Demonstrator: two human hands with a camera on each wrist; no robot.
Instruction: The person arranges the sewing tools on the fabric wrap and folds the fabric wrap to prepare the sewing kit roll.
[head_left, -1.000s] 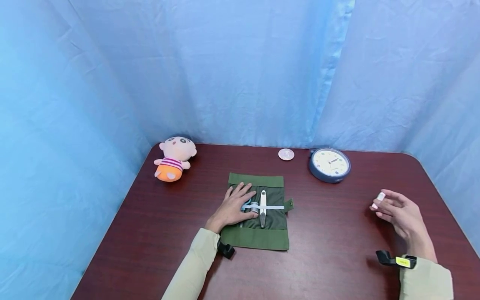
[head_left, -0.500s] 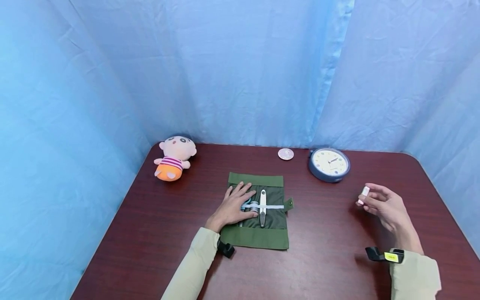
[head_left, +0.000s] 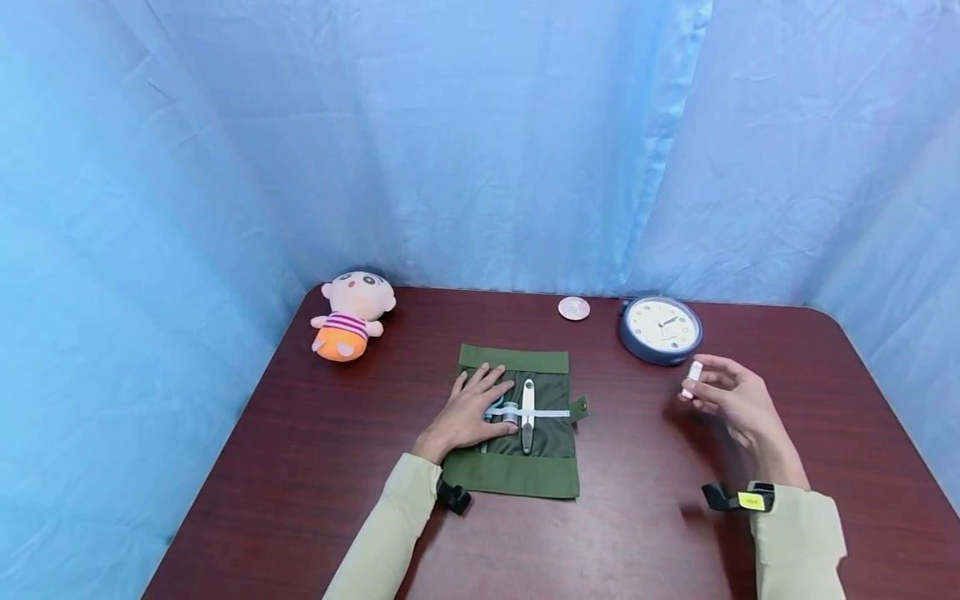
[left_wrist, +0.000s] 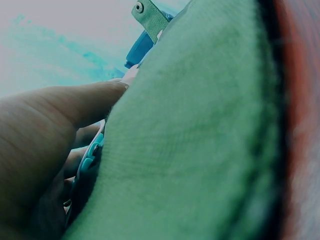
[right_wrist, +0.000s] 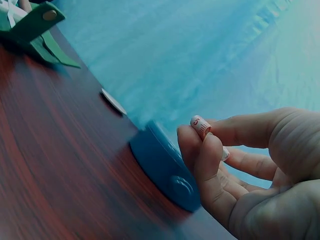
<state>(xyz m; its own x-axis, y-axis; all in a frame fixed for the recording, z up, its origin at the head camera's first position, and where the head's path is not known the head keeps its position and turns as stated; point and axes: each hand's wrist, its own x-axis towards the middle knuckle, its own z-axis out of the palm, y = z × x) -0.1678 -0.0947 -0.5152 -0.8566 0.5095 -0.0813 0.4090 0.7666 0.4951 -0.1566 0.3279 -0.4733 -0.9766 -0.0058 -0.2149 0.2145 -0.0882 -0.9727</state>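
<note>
Your left hand (head_left: pixel 459 417) lies spread, gripping nothing, on the green pouch (head_left: pixel 517 477); your right hand (head_left: pixel 742 408) pinches the small white roll (head_left: pixel 693 377) above the surface (head_left: pixel 630 517), its long axis tilted, the pouch well off to that hand's left

A green rectangular fabric case (head_left: pixel 517 478) lies unfolded and flat on the dark red-brown wooden table (head_left: pixel 262 475), its snap tab (head_left: pixel 580 408) jutting from the right edge. A white elastic band (head_left: pixel 553 414) crosses its darker middle, holding a grey spool (head_left: pixel 510 413) and, just beside it, a slim silvery tool (head_left: pixel 528 398) set lengthwise. The left hand (head_left: pixel 467 415) rests spread over the case's left part, partly covering a light-blue item (left_wrist: pixel 89 162). Well apart to the right, the right hand (head_left: pixel 735 404) pinches a small white cylinder (head_left: pixel 692 379) with reddish markings, tilted, above the tabletop.
</note>
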